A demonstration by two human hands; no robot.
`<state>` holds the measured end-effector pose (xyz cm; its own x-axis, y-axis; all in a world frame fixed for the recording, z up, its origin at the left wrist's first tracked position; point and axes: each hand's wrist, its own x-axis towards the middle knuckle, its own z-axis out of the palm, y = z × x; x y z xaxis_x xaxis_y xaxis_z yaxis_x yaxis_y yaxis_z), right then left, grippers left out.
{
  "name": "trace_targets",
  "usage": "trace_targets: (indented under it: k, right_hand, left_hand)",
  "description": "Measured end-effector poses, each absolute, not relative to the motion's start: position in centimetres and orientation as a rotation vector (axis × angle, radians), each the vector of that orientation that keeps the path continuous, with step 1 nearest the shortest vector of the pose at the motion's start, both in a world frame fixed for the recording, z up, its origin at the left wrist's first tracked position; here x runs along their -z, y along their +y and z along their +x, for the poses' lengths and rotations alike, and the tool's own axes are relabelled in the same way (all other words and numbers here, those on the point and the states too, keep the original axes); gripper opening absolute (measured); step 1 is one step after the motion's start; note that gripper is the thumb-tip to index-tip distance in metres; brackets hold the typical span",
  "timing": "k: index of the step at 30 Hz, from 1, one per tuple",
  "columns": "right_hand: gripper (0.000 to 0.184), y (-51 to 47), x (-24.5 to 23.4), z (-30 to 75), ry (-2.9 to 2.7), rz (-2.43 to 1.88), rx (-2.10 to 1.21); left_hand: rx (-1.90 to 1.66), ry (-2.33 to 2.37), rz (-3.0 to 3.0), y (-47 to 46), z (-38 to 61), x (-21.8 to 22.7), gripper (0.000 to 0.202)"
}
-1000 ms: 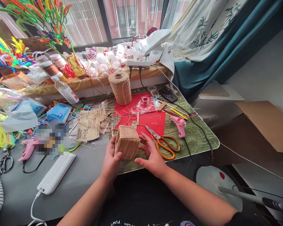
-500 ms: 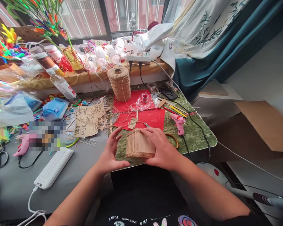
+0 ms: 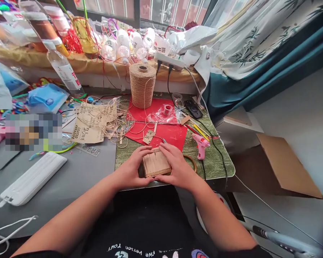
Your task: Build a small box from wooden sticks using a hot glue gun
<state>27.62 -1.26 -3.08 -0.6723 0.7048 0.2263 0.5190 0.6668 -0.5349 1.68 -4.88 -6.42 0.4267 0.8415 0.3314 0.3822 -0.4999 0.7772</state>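
A small box of wooden sticks (image 3: 156, 164) rests on the green mat (image 3: 212, 163) near the table's front edge. My left hand (image 3: 131, 170) wraps its left side with curled fingers. My right hand (image 3: 177, 165) grips its right side, fingers over the top edge. Just behind the box lie a red sheet (image 3: 167, 127), loose twine and a paper tag (image 3: 148, 136). An orange scissor handle (image 3: 191, 161) shows past my right hand.
A large spool of jute twine (image 3: 142, 85) stands behind the red sheet. A pink glue gun (image 3: 200, 145) with a black cord lies at the right. Sandpaper sheets (image 3: 90, 123), a white power strip (image 3: 32, 178) and craft clutter fill the left. Cardboard (image 3: 288, 166) lies on the floor.
The stick box has been turned from a stick-lined face up to a flatter slatted face up. My left hand has closed back onto it. The view has tilted down and moved closer.
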Motion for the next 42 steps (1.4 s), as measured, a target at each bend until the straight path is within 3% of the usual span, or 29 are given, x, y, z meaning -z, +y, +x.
trace_targets:
  k: [3, 8, 10, 15, 30, 42]
  right_hand:
    - [0.11, -2.4, 3.4, 27.9, -2.298, -1.012, -0.471]
    - [0.025, -4.5, 3.8, 26.5, -2.162, -0.962, -0.296]
    - [0.015, -5.0, 4.2, 25.7, -2.219, -0.894, -0.349]
    - [0.026, -5.1, 5.1, 24.7, -2.321, -0.786, -0.361]
    - [0.015, -4.3, 4.0, 23.8, -2.483, -0.771, -0.355]
    - [0.018, -4.3, 3.9, 23.9, -2.489, -0.773, -0.38]
  left_hand:
    - [-1.018, 1.078, 2.116, -5.0, 1.6, 6.8, 0.079]
    - [-1.112, 1.246, 2.13, -4.7, 1.7, 7.2, 0.05]
    - [-1.09, 1.269, 2.136, -4.6, 1.6, 7.3, 0.048]
    - [-1.027, 1.189, 2.114, -4.7, 0.9, 7.3, 0.052]
    - [-1.027, 1.11, 2.039, -4.7, 0.1, 7.0, 0.048]
    - [-1.003, 1.067, 2.054, -4.4, -0.4, 6.9, 0.051]
